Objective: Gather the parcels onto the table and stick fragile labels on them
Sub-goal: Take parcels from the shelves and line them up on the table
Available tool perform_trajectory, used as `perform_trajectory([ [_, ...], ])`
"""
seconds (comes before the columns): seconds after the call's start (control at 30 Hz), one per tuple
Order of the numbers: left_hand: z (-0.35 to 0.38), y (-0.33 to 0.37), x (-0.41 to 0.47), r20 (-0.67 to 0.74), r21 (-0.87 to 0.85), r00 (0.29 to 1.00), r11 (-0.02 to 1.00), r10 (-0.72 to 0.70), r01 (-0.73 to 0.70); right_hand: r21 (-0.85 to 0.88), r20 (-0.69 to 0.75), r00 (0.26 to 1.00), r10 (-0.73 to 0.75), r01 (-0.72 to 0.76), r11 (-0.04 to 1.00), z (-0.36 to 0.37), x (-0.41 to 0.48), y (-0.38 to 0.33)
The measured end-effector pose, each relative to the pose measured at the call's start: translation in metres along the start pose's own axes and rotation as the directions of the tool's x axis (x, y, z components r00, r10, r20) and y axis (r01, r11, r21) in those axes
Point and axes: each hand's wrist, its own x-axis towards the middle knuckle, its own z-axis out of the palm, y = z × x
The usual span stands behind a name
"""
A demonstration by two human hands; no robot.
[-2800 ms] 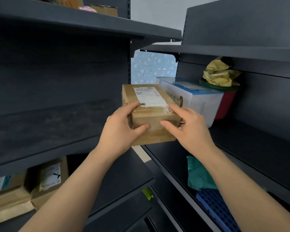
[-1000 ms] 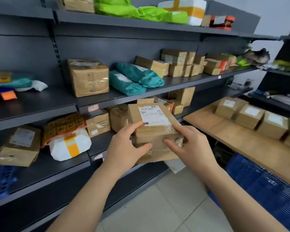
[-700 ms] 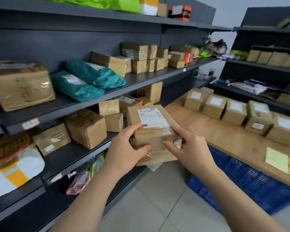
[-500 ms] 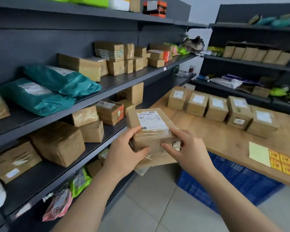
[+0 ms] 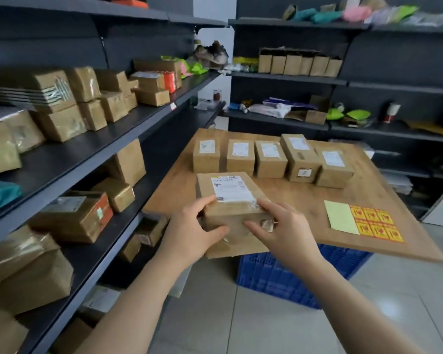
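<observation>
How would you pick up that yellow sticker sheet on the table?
Probably pinch the sheet by its plain pale end, coming over the near edge of the table. It lies flat, so lift that end's near corner with a fingertip first; no stickers sit there to crease.

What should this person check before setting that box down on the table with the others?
1. Grip on the held parcel: left hand and right hand both hold its near end: ok.
2. Bare spot on the table in front of the row of five parcels: ok.
3. Parcel fully over the tabletop: cannot tell.
4. Shipping label facing up: ok.
5. Fragile label sheet off to the right, clear of that spot: ok.
</observation>
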Motion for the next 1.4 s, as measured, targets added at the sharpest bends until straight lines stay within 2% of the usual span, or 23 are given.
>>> perform_trajectory([
  [0.3,0.068,-0.02,0.105,0.105,-0.038,0.993,0.998,-0.045,0.049,0.024,0.019,0.994,0.111,-0.111,0.993,0.017,0.079,0.08],
  [0.67,0.126,-0.067,0.211,0.143,-0.069,0.967,0.973,-0.21,0.222,-0.011,0.134,0.986,0.101,-0.101,0.995,0.057,0.184,0.16],
  [1.1,0.131,-0.144,0.285,0.191,0.03,0.936,0.955,-0.296,0.296,0.016,0.223,0.945,0.238,-0.248,0.969,0.142,0.247,0.185],
  [1.4,0.121,-0.172,0.306,0.214,0.192,0.942,0.957,-0.258,0.219,-0.063,0.317,0.892,0.323,-0.32,0.945,0.184,0.258,0.176],
])
